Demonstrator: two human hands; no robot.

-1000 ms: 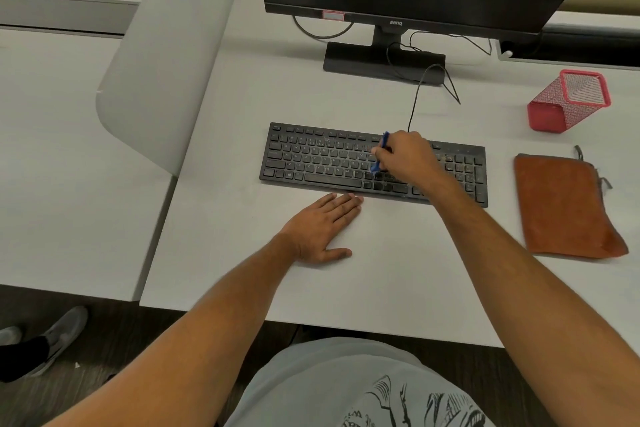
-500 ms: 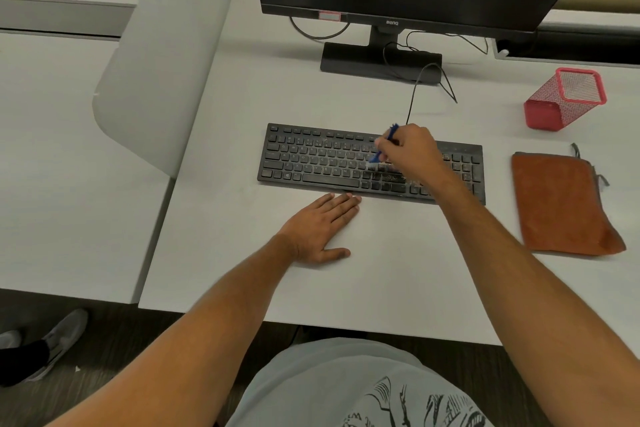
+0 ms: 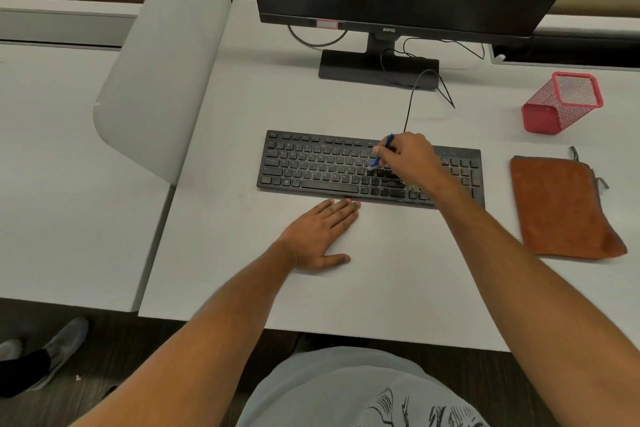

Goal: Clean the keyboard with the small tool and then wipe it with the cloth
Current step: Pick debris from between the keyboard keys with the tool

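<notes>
Stage: I judge I'm partway through the brushing; crumbs and dust show on the keys just under and right of my right-hand fingers, so the first step isn't finished.
Right hand (image 3: 410, 158): fingers curled, pinching the small blue tool (image 3: 381, 153); its lower tip sits on the keys of the keyboard (image 3: 311, 163), just left of my fingertips.
Left hand (image 3: 320, 236): flat on the desk (image 3: 398, 270), fingers straight and close together, thumb out to the side; fingertips reach right up to the keyboard's front edge, though I can't tell if they touch it.
Cloth (image 3: 564, 208): orange, lying well to the right of my right-hand fingers, untouched; wiping is all still to do.
Change: against the earlier frame, my tool hand sits slightly higher on the key rows, nearer the cable; the left hand and cloth lie as before.
</notes>
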